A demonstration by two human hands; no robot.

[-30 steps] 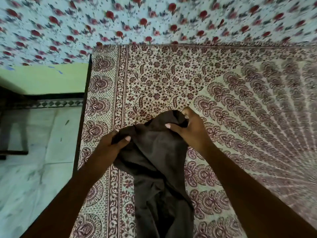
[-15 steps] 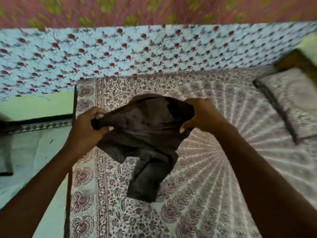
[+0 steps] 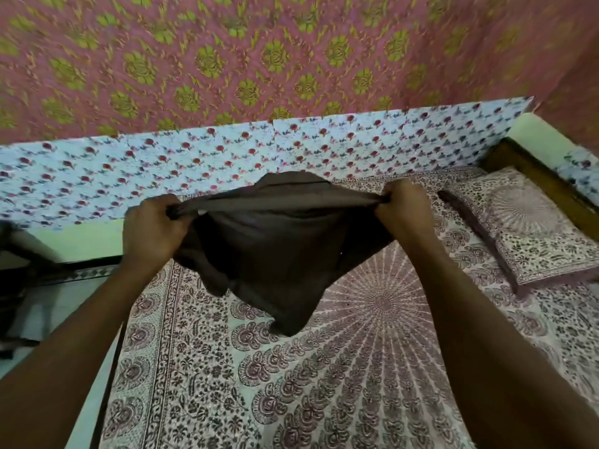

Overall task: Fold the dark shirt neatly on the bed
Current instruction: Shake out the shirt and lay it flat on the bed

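Observation:
The dark brown shirt (image 3: 275, 254) hangs in the air above the bed (image 3: 356, 367), stretched between both hands. My left hand (image 3: 152, 231) grips a bunched edge of it on the left. On the right, my right hand (image 3: 405, 212) grips the other end of that same top edge. The cloth sags below the hands in loose folds, and its lowest corner hangs just over the patterned bedsheet. How the sleeves lie is hidden in the folds.
A pillow (image 3: 531, 228) in matching print lies at the bed's right end. A floral-covered wall panel (image 3: 227, 157) runs along the far side, with a wooden headboard (image 3: 544, 183) at right. The bed's left edge (image 3: 116, 351) drops to a pale floor.
Both hands have lifted the shirt off the bed and moved apart, pulling its top edge taut. The view has tilted up, showing the wall and pillow.

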